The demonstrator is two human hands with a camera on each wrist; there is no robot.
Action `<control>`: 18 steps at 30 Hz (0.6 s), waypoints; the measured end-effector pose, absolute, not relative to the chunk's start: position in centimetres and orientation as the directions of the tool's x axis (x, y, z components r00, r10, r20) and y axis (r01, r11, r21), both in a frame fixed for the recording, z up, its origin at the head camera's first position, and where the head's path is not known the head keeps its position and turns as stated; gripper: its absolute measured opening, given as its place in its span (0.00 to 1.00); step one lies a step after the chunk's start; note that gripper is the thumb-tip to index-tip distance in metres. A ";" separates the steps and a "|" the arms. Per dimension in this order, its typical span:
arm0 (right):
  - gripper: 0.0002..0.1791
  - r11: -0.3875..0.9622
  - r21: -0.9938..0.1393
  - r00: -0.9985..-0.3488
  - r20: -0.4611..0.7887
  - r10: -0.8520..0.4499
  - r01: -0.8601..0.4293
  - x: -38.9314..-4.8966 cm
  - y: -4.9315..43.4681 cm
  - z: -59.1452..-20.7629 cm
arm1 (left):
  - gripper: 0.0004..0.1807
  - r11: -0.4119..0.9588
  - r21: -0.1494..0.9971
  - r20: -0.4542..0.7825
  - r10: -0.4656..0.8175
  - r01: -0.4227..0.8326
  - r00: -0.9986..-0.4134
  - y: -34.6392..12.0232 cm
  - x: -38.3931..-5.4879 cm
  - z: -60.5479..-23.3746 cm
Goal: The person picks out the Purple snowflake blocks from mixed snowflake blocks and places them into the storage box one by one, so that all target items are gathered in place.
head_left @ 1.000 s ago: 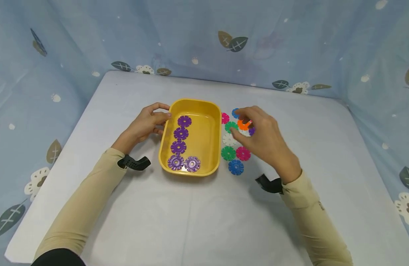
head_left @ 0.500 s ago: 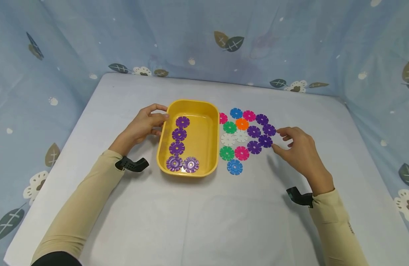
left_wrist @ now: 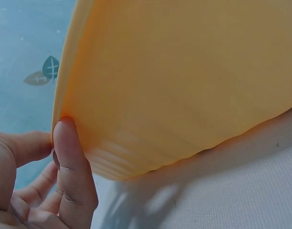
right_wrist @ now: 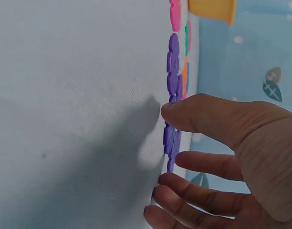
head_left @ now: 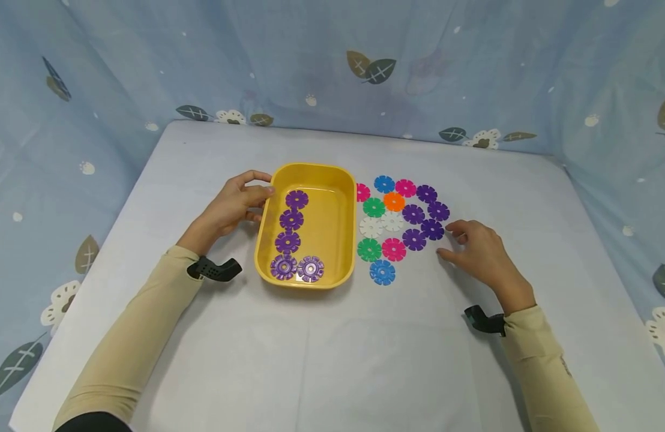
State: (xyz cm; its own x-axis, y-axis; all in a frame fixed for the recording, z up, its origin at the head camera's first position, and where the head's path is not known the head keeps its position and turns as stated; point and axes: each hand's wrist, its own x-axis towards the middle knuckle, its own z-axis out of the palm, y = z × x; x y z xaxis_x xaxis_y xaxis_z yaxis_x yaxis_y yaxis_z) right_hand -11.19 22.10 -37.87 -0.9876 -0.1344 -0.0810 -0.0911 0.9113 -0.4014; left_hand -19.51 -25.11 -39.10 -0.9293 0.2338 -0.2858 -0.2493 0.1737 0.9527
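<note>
A yellow plastic tray (head_left: 311, 285) stands on the table, with several purple snowflake building discs (head_left: 287, 242) in an L along its left and near sides. My left hand (head_left: 230, 204) pinches the tray's left rim between thumb and fingers; the left wrist view shows the thumb (left_wrist: 72, 152) on the outer wall. To the right, my right hand (head_left: 481, 252) is low over the table with thumb and fingers apart and holds nothing. Its fingertips are just right of a group of purple snowflake discs (head_left: 432, 229); whether they touch one, I cannot tell.
Right of the tray lie pink (head_left: 394, 249), green (head_left: 369, 249), white (head_left: 371, 227), blue (head_left: 382, 272) and orange discs (head_left: 394, 201). The tray partly hides one pink disc (head_left: 362, 192). A blue patterned curtain (head_left: 311, 66) hangs behind the white table (head_left: 311, 360).
My right hand has moved right from above the coloured discs to the right side of the purple group, then slightly nearer to me. The left hand keeps its grip on the tray.
</note>
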 end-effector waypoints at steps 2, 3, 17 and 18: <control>0.30 0.912 -0.398 -0.987 -0.077 -0.139 -0.097 -11.5 22.0 -37.9 | 0.23 0.176 0.952 -0.286 0.231 -0.249 -0.930 -25.1 -19.5 -39.1; 0.31 0.912 -0.397 -0.987 -0.077 -0.142 -0.100 -11.6 21.9 -37.9 | 0.24 0.177 0.952 -0.285 0.230 -0.248 -0.930 -25.1 -19.5 -39.1; 0.31 0.911 -0.394 -0.981 -0.092 -0.171 -0.121 -13.6 20.8 -38.1 | 0.23 0.176 0.953 -0.283 0.236 -0.245 -0.930 -25.1 -19.5 -39.1; 0.31 0.912 -0.392 -0.980 -0.095 -0.172 -0.122 -13.7 20.7 -38.1 | 0.23 0.175 0.954 -0.282 0.237 -0.245 -0.930 -25.1 -19.5 -39.1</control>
State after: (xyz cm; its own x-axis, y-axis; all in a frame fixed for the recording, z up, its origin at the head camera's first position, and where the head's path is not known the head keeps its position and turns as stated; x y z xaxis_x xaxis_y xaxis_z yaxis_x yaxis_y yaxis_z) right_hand -13.70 20.71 -38.12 -0.9804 -0.1723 -0.0955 -0.1222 0.9120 -0.3916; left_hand -19.47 -25.13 -39.09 -0.9297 0.2371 -0.2818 -0.2446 0.1745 0.9538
